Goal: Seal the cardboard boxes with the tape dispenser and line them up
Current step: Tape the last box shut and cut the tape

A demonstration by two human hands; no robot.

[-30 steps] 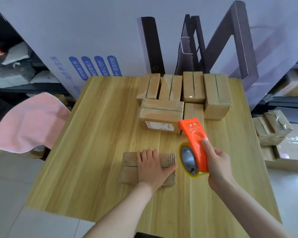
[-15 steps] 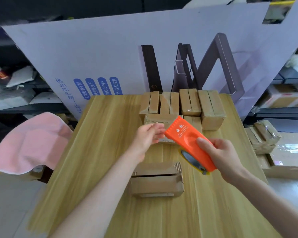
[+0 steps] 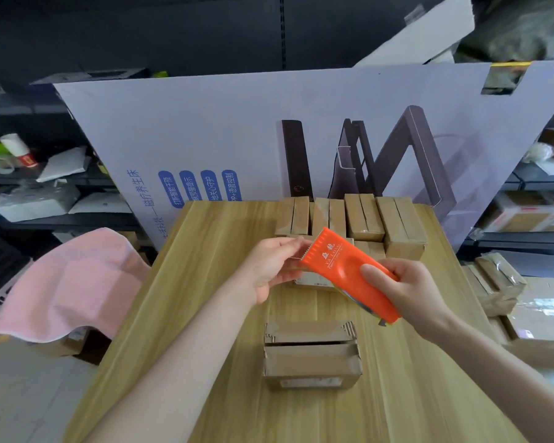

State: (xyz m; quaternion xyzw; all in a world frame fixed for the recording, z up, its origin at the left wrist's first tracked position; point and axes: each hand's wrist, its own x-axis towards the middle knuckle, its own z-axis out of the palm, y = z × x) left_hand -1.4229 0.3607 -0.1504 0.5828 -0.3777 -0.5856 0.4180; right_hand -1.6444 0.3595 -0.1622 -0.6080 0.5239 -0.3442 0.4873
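Lifted off the unsealed box (image 3: 311, 353) since a second ago, the left hand (image 3: 274, 266) now meets the tape dispenser (image 3: 343, 266), which is orange and held in the air above the worktop (image 3: 202, 251). Its fingers pinch the tape end (image 3: 296, 267) at the toothed front edge. The right hand (image 3: 406, 289) grips the dispenser's rear, fingers wrapped around it. Below both hands the unsealed box lies on the worktop, flaps folded down. A row of boxes (image 3: 362, 215) stands along the far edge.
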